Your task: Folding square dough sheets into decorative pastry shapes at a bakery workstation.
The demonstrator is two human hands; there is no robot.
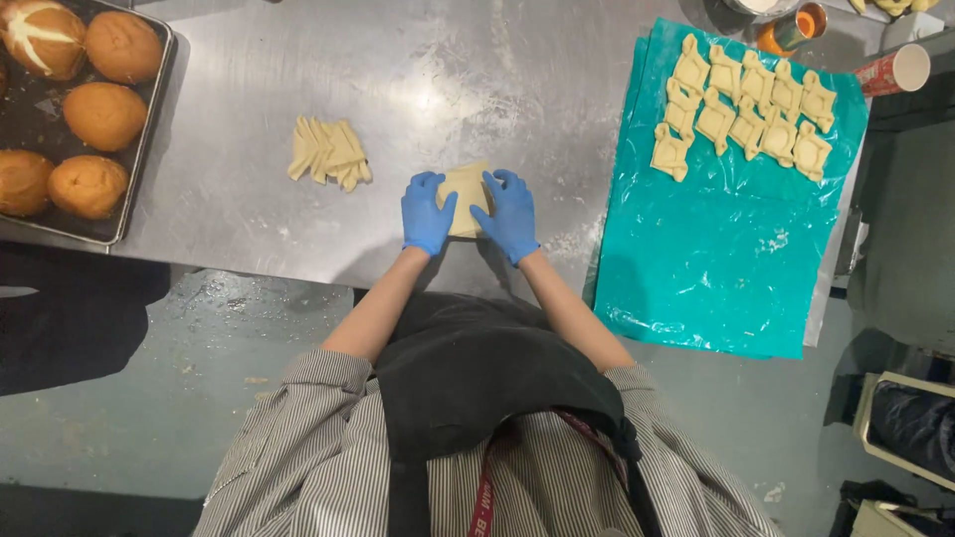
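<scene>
From the head camera, the left hand [427, 212] and right hand [509, 214], both in blue gloves, are pressing open-palmed on either side of a pale dough square [466, 195] on the steel table [438, 70]. It is looking soft, light and easily torn; its edges are probably best for lifting.

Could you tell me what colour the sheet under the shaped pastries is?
Teal sheet, seen in the head view.
</scene>
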